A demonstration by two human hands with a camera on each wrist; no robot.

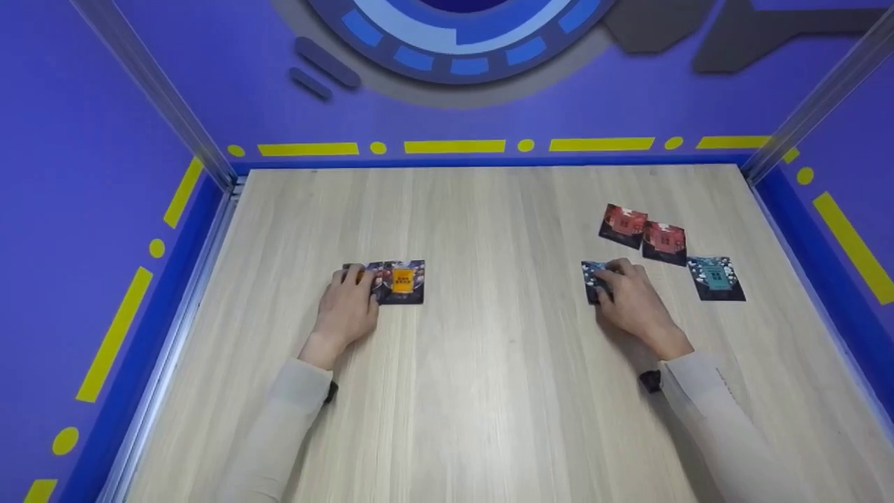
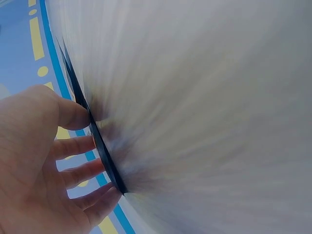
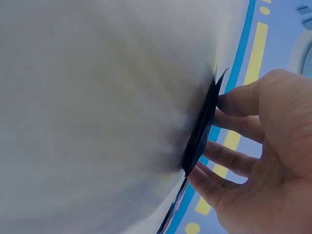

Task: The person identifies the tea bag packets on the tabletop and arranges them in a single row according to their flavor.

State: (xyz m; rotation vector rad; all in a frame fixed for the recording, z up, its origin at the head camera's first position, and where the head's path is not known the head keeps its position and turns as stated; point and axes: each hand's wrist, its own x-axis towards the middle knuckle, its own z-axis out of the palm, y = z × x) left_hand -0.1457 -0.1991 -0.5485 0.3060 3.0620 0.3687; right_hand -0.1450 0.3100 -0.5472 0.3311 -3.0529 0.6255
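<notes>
My left hand point(image 1: 346, 307) rests on a small dark square packet, its fingers spread over the top and covering most of it. Against that packet's right side lies another dark packet with an orange label point(image 1: 403, 281). In the left wrist view, the thumb and fingertips touch the flat dark packet point(image 2: 108, 158) on the table. Over to the right, my right hand point(image 1: 632, 304) touches a teal-patterned packet point(image 1: 590, 274), partly hidden beneath the fingers. The right wrist view has thumb and fingertips against this dark packet point(image 3: 202, 129), one corner lifting slightly.
Two red packets point(image 1: 624, 225) lie beyond the right hand, edges close together. Another teal packet point(image 1: 717, 278) is at the far right. The wooden table point(image 1: 482, 363) is bounded by blue-purple walls point(image 1: 489, 119) at the back and sides.
</notes>
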